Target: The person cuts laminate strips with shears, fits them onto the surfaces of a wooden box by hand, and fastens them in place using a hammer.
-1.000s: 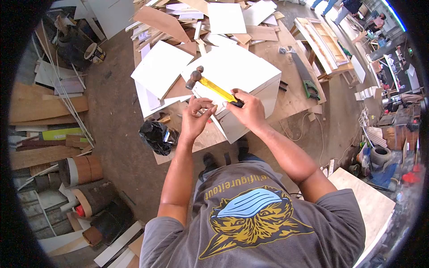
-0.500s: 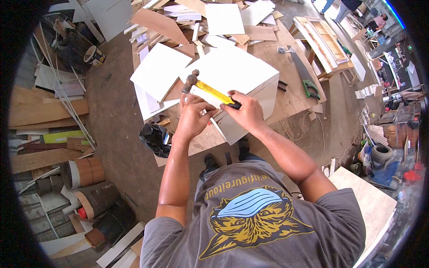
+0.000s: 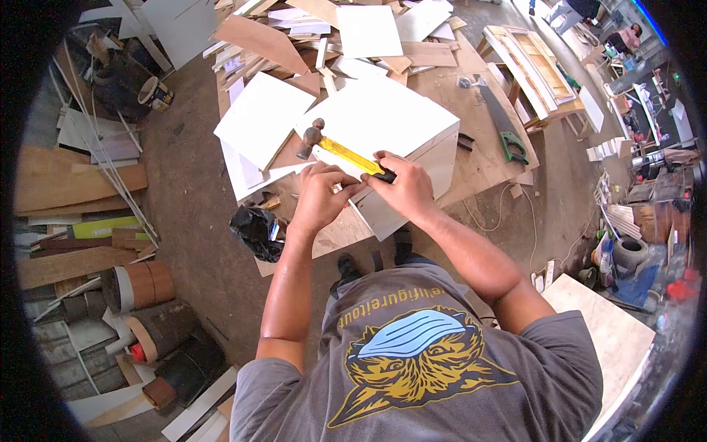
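Observation:
My right hand point(image 3: 403, 186) is closed around the black grip end of a hammer. The hammer point(image 3: 346, 152) has a yellow handle and a dark metal head, which points up and left over the white top of a box point(image 3: 394, 107). Beside it, my left hand point(image 3: 324, 195) is at the box's near left edge, thumb and fingers pinched together. Whatever lies between those fingertips is too small to make out. Both hands are close together, almost touching.
A handsaw point(image 3: 502, 121) with a green handle and black pliers point(image 3: 465, 141) lie right of the box on the plywood tabletop point(image 3: 486, 166). Offcuts point(image 3: 368, 33) are heaped behind. A black plastic bag point(image 3: 255, 232) sits at left. Another person point(image 3: 624, 38) is far off at right.
The hammer head has tipped slightly lower and turned a little. My left fingers have drawn in slightly, away from the head. In the background, a distant person has shifted.

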Demonstrator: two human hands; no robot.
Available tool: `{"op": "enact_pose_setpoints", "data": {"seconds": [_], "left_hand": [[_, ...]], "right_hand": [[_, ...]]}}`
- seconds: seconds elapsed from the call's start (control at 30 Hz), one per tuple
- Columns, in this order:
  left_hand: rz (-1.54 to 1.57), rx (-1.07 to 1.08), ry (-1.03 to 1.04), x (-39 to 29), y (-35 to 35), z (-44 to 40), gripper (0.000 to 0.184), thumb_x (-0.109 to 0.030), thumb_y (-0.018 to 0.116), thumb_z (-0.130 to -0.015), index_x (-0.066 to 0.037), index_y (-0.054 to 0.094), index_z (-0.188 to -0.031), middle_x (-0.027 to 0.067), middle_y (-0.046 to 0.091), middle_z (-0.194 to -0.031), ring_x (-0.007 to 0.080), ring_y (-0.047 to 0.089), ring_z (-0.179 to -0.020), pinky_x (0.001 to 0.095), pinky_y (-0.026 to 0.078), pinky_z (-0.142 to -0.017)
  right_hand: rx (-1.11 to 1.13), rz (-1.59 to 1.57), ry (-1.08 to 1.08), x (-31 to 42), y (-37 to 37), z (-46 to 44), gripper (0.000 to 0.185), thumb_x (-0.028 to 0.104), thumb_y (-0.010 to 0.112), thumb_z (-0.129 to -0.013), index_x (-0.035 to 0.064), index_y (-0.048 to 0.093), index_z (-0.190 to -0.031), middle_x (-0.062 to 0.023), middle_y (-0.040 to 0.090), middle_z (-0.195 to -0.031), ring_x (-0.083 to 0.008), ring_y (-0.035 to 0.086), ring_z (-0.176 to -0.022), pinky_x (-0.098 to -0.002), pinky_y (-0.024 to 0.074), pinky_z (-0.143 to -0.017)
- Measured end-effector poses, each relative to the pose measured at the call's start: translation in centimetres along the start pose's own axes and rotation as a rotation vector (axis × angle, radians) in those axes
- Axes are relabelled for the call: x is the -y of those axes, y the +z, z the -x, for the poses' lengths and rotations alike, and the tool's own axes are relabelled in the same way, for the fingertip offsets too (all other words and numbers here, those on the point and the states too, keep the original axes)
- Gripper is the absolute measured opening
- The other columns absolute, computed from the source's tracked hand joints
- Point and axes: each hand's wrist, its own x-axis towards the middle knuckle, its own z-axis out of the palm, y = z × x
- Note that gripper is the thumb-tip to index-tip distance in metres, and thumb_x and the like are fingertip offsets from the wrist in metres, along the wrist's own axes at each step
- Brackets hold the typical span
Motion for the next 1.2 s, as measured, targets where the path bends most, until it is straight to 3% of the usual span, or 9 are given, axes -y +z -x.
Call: {"op": "enact_pose_setpoints", "data": {"seconds": [0.1,0.2,0.33,0.73,0.83,1.2], "left_hand": [[0.257,-0.111,-0.120,0.6,1.1,0.8,0.015,-0.023,0.085,-0.086,-0.010,0.085,-0.093,0.0050,0.075,-0.088,0.0230,0.061,-0.095,0.0429,0.041,-0.099],[0.311,-0.346,-0.105,1.2,3.5,2.2,0.014,-0.022,0.086,-0.086,-0.009,0.084,-0.092,0.0049,0.074,-0.092,0.0219,0.060,-0.097,0.0411,0.042,-0.097],[0.436,-0.497,-0.122,2.1,5.9,2.9,0.013,-0.021,0.086,-0.086,-0.010,0.084,-0.091,0.0046,0.073,-0.096,0.0221,0.060,-0.102,0.0399,0.041,-0.099],[0.286,-0.529,-0.157,1.8,6.6,3.2,0.017,-0.026,0.088,-0.084,-0.011,0.085,-0.091,0.0018,0.074,-0.098,0.0208,0.061,-0.105,0.0431,0.036,-0.106],[0.297,-0.522,-0.194,1.4,6.5,3.1,0.015,-0.020,0.088,-0.085,-0.008,0.085,-0.093,0.0056,0.073,-0.099,0.0208,0.062,-0.103,0.0388,0.046,-0.094],[0.316,-0.521,-0.200,1.5,6.7,3.1,0.014,-0.017,0.088,-0.083,-0.009,0.086,-0.094,0.0051,0.073,-0.101,0.0201,0.062,-0.103,0.0365,0.046,-0.094]], "right_hand": [[-0.006,-0.016,-0.015,0.1,-0.2,0.0,0.034,0.032,0.083,-0.087,0.0010,0.074,-0.099,-0.0095,0.077,-0.117,-0.0311,0.077,-0.094,-0.0404,0.0582,-0.076],[-0.001,-0.023,-0.002,0.1,-0.2,0.0,0.036,0.033,0.083,-0.088,0.0008,0.074,-0.099,-0.0098,0.077,-0.117,-0.0314,0.077,-0.094,-0.0407,0.0582,-0.076],[0.038,-0.020,0.029,0.1,-0.3,-0.1,0.035,0.036,0.080,-0.089,0.0035,0.075,-0.101,-0.0088,0.076,-0.121,-0.0337,0.075,-0.098,-0.0432,0.0586,-0.080],[0.031,0.019,-0.008,0.3,-0.4,-0.2,0.034,0.032,0.083,-0.088,0.0008,0.074,-0.098,-0.0110,0.077,-0.115,-0.0325,0.077,-0.091,-0.0410,0.0582,-0.075],[0.031,0.025,-0.002,0.3,-0.4,-0.2,0.034,0.032,0.083,-0.088,0.0007,0.074,-0.097,-0.0111,0.077,-0.115,-0.0323,0.077,-0.090,-0.0410,0.0583,-0.075],[0.026,0.014,-0.015,0.1,-0.4,-0.1,0.033,0.032,0.082,-0.088,0.0017,0.074,-0.098,-0.0106,0.077,-0.115,-0.0323,0.077,-0.093,-0.0416,0.0585,-0.077]]}}
